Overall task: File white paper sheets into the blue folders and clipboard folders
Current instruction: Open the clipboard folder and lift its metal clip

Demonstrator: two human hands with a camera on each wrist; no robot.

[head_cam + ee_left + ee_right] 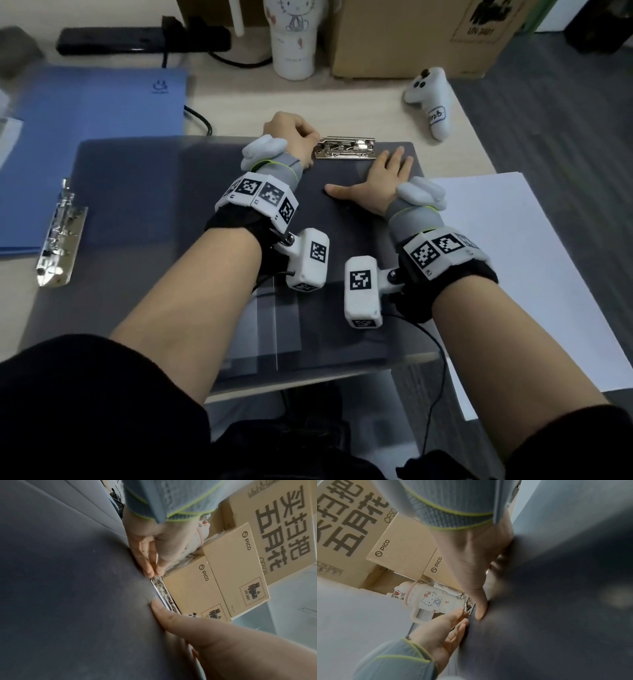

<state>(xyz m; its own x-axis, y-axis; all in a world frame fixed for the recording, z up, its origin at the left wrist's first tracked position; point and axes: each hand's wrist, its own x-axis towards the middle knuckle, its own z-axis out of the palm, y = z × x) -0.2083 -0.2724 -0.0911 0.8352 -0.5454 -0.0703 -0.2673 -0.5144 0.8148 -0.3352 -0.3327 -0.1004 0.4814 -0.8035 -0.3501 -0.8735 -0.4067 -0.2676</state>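
Note:
A dark grey clipboard folder [239, 212] lies open in front of me, with a metal clip [346, 149] at its far edge. My left hand [310, 137] pinches the clip's left end, fingers and thumb together [151, 573]. My right hand [380, 178] lies flat on the board just below the clip's right end, fingers straight and thumb spread out to the left [480, 611]. A white paper sheet [507, 260] lies to the right of the folder, partly under my right wrist. A blue folder [102, 130] lies at the far left.
A second metal clip [60, 233] lies at the left by the blue folder's near edge. Behind the folder stand a cartoon-cat cup [294, 37], cardboard boxes [411, 34] and a black power strip [137, 39]. A white plush toy [431, 99] lies far right. The sheet overhangs the table's right edge.

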